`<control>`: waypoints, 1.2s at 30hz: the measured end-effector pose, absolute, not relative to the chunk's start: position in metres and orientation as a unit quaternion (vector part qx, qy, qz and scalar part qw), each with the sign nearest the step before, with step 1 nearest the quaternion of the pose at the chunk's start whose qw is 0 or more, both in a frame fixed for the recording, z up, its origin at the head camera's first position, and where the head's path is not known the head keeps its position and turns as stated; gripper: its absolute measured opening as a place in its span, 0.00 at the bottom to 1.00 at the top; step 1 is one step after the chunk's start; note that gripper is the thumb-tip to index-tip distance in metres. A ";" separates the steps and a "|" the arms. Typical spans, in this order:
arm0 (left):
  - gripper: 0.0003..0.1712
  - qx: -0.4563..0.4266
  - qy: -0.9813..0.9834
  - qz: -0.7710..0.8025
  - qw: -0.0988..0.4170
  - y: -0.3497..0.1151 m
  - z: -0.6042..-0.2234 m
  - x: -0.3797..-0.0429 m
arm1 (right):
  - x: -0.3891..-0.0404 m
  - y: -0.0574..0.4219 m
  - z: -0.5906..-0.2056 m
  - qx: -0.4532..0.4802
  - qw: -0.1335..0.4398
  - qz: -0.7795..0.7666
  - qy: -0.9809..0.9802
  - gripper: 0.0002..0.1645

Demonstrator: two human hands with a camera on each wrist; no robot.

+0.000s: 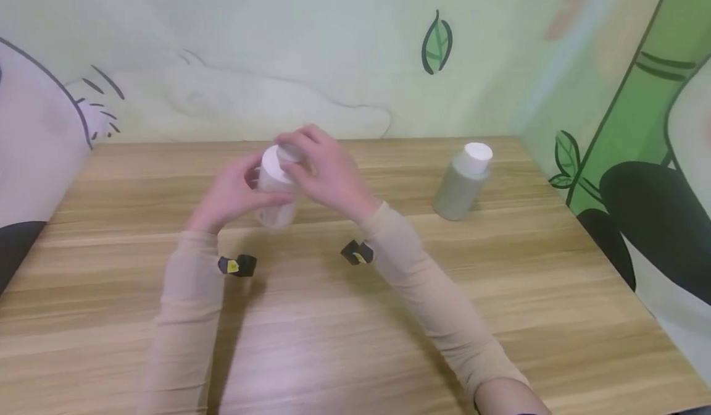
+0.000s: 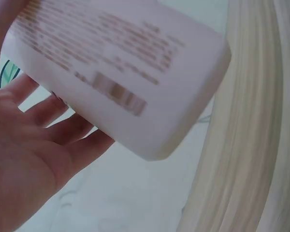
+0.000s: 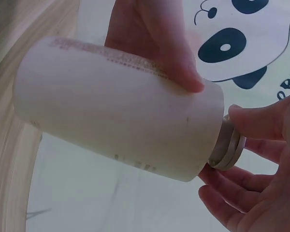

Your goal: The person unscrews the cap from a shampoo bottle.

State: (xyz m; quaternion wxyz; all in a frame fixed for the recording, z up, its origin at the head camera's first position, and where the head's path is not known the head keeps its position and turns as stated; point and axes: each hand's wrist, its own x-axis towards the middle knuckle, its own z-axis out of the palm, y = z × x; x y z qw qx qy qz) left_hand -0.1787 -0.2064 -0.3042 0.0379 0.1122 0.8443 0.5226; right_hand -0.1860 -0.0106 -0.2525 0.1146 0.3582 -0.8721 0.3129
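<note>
A whitish bottle (image 1: 272, 183) with printed text and a barcode is gripped round its body by my left hand (image 1: 233, 192). In the left wrist view the bottle (image 2: 135, 63) lies tilted against the table's edge line. Whether its base touches the table I cannot tell. The thumb and fingers of my right hand (image 1: 333, 174) pinch the grey cap (image 3: 226, 147) at the bottle's neck, clearly seen in the right wrist view. Further right stands a grey-green bottle (image 1: 460, 186) with a white cap (image 1: 478, 157), touched by neither hand.
Beneath both arms is a wood-grain table (image 1: 311, 328). Behind it hangs a pale green backdrop (image 1: 333, 44) with panda and bamboo drawings. Small black devices with yellow marks sit at the left wrist (image 1: 237, 265) and right wrist (image 1: 357, 252).
</note>
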 end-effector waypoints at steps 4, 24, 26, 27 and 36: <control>0.45 0.125 0.853 0.502 0.062 -0.194 -0.309 -0.182 | -0.180 0.007 -0.258 0.336 0.112 0.324 -0.877 0.23; 0.40 0.143 0.855 0.496 0.055 -0.164 -0.324 -0.187 | -0.191 0.037 -0.282 0.322 0.088 0.348 -0.876 0.23; 0.41 0.132 0.875 0.464 0.036 -0.161 -0.316 -0.183 | -0.191 0.043 -0.278 0.324 0.070 0.353 -0.875 0.24; 0.42 0.125 0.886 0.445 0.025 -0.159 -0.312 -0.180 | -0.191 0.046 -0.277 0.324 0.065 0.354 -0.875 0.24; 0.45 0.101 0.918 0.384 -0.006 -0.146 -0.299 -0.171 | -0.192 0.054 -0.275 0.326 0.075 0.330 -0.883 0.24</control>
